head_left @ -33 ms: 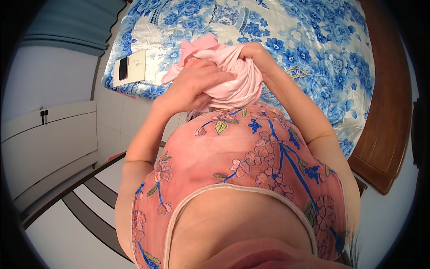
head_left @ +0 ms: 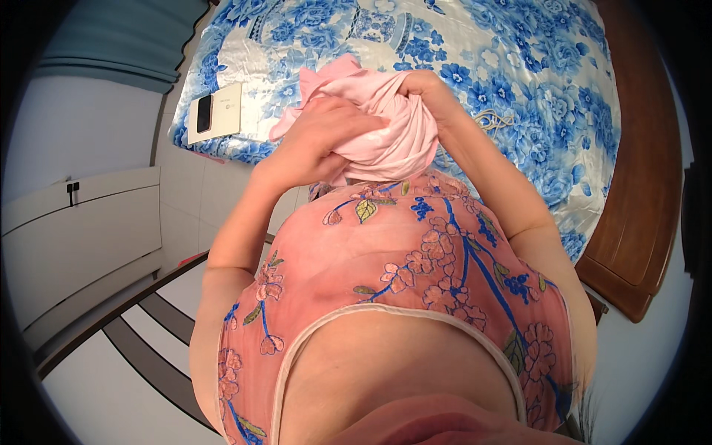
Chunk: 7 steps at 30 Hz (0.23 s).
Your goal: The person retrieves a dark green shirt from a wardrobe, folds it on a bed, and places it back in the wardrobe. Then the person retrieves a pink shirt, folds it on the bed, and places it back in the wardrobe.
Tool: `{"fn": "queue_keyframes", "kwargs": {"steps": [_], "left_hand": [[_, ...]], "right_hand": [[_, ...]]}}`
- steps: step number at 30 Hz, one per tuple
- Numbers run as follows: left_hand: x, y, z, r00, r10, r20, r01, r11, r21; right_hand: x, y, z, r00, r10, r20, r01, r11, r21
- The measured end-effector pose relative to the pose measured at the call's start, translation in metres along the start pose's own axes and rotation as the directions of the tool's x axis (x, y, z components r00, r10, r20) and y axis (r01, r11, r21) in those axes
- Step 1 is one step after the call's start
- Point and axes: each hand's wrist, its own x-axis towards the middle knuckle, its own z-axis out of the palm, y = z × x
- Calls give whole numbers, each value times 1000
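Note:
A bunched pink cloth [head_left: 389,141], soft and full of folds, is held up in front of my chest, over the near edge of the bed. My left hand [head_left: 322,137] wraps over its left side, fingers lying across the folds and the thumb low against it. At the upper right, my right hand [head_left: 429,93] is closed on the cloth with bent fingers, and its fingertips are hidden in the fabric. A pointed flap of the cloth sticks up beyond my left hand. What kind of cloth item it is cannot be made out.
A blue-and-white floral bedspread [head_left: 519,156] covers the bed. A dark phone [head_left: 205,114] rests on a flat white box [head_left: 226,111] at the bed's left corner. A pale coiled cord [head_left: 493,119] lies right of my hands. The brown wooden bed end [head_left: 630,222] stands at right, a white cabinet [head_left: 89,237] at left.
The right side of the pink cloth has shifted very slightly to the right, along with my right hand. My left hand keeps almost the same place.

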Motion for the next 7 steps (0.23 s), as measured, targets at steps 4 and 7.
{"fn": "queue_keyframes", "kwargs": {"steps": [4,7], "left_hand": [[-10,1,-1,990,-47,-133,37,996,-76],[-18,-7,5,984,-73,-164,73,997,-3]], "right_hand": [[-18,-13,7,998,55,3,-53,943,328],[-21,-15,12,999,34,5,-33,927,374]]}}
